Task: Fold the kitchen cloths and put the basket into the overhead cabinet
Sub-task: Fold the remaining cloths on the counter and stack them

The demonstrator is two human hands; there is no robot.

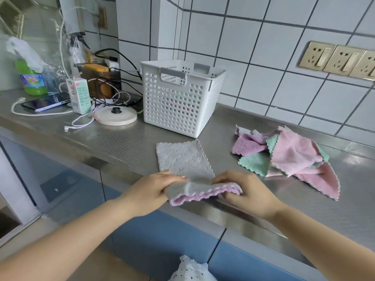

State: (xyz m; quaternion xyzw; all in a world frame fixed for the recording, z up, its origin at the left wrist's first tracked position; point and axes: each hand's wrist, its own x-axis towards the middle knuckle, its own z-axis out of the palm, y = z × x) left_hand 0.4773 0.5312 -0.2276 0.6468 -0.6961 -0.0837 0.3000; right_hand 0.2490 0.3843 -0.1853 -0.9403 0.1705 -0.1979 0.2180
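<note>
A grey kitchen cloth with a lilac underside [182, 159] lies lengthwise on the steel counter [113, 142], its near end lifted and rolled back. My left hand [150, 191] grips that near edge at its left corner. My right hand [245, 189] grips it at the right corner. A white perforated basket [178, 102] with grey handles stands upright behind the cloth, against the tiled wall. Folded cloths show faintly through its holes. To the right lies a loose heap of pink, lilac and mint cloths [292, 157].
At the back left sit a round white kettle base [115, 116], a small carton [79, 96], a phone [46, 102], tangled cables, a green bottle [30, 80] and a spray bottle. Wall sockets [341, 61] are at the upper right. Blue cabinet fronts run below the counter edge.
</note>
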